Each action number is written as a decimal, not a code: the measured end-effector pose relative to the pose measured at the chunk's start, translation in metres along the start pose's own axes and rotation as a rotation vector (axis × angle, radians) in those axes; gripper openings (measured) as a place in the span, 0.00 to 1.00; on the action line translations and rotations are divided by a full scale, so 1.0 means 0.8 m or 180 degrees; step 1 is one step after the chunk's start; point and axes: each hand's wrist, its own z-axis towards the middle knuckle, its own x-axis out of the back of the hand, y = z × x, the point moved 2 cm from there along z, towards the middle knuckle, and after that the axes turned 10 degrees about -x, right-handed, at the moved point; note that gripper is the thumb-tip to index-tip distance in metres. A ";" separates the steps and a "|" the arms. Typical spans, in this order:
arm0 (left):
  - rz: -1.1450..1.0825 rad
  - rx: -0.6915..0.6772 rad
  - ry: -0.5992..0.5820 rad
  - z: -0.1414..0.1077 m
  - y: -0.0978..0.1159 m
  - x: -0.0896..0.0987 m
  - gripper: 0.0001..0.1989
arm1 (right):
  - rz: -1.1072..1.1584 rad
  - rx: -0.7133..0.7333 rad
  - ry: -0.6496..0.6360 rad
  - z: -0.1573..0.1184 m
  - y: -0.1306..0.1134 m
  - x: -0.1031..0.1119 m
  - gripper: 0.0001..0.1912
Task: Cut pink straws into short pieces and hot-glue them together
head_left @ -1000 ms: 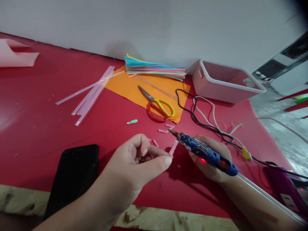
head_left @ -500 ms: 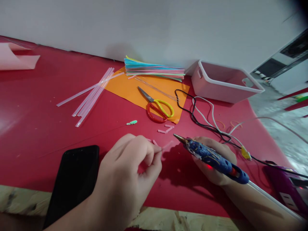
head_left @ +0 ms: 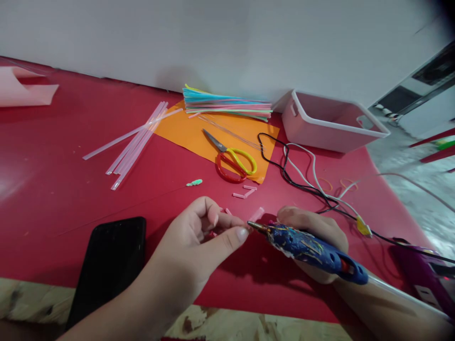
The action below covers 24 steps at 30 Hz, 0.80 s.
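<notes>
My left hand [head_left: 199, 246] pinches the end of a small pink translucent strip [head_left: 257, 214] between thumb and forefinger; the pinched end is mostly hidden. My right hand [head_left: 316, 237] is wrapped round a blue glue gun [head_left: 305, 246] with a clear glue stick in its back. The gun's metal tip is right at my left fingertips. Short pink pieces [head_left: 244, 194] lie just beyond my hands. Scissors [head_left: 232, 161] with red and yellow handles rest partly on an orange sheet [head_left: 185, 135]. A thin wire with a green tip [head_left: 194, 182] lies to the left.
A black phone [head_left: 110, 265] is at the near left. Pink strips [head_left: 137, 142] and colourful pipe cleaners [head_left: 227, 105] lie farther back. At the back right stands a pink bin [head_left: 320, 128]. Cables [head_left: 302, 184] run towards a purple box [head_left: 419, 274] on the right.
My left hand has turned, its thumb now stretched rightward. The glue gun has moved slightly left and down, bringing its tip to my left fingertips.
</notes>
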 end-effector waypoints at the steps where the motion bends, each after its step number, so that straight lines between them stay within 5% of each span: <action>1: -0.0105 0.0070 -0.0024 0.000 -0.001 0.000 0.20 | 0.0053 0.0039 -0.0027 0.000 0.000 0.000 0.07; 9: -0.0431 0.0366 -0.0034 -0.007 -0.007 0.004 0.19 | 0.0102 0.0095 -0.0225 0.003 -0.003 0.002 0.07; 24: -0.0725 0.0344 -0.0210 -0.005 -0.004 0.001 0.19 | -0.0217 0.0086 0.0047 0.006 -0.015 0.003 0.07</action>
